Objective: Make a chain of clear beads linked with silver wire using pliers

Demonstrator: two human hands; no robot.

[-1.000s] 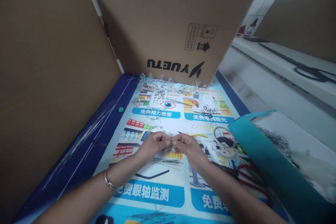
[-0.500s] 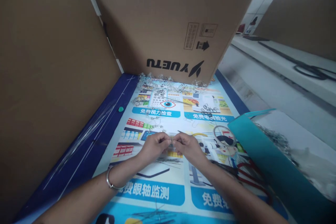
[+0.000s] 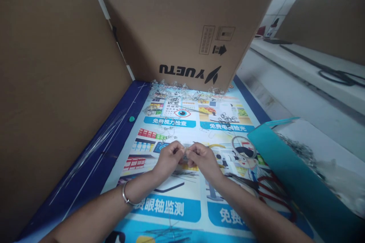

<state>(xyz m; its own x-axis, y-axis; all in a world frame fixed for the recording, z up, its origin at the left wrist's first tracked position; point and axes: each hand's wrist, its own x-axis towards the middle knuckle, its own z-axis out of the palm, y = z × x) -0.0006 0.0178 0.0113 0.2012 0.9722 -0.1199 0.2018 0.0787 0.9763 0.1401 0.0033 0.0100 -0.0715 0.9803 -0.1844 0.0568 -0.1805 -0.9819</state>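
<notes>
My left hand (image 3: 169, 157) and my right hand (image 3: 202, 157) meet fingertip to fingertip above a printed blue poster mat (image 3: 171, 207). Both are pinched shut on one tiny clear bead-like piece (image 3: 186, 153) held between them; it is too small to name surely. A silver bangle (image 3: 127, 196) circles my left wrist. Thin metal pins (image 3: 182, 174) lie on the mat just under my hands. A scatter of clear crystal beads (image 3: 182, 88) lies at the foot of the far cardboard wall.
Cardboard sheets stand as walls on the left (image 3: 51, 83) and at the back (image 3: 185, 26). A teal box (image 3: 288, 174) with metal pieces sits at the right, red-handled pliers (image 3: 265, 188) beside it. Small wire rings (image 3: 226, 117) and a green pin (image 3: 131, 119) lie on the mat.
Both hands have drifted slightly up and away from me, fingers still pinched together on the small piece. Nothing else has moved.
</notes>
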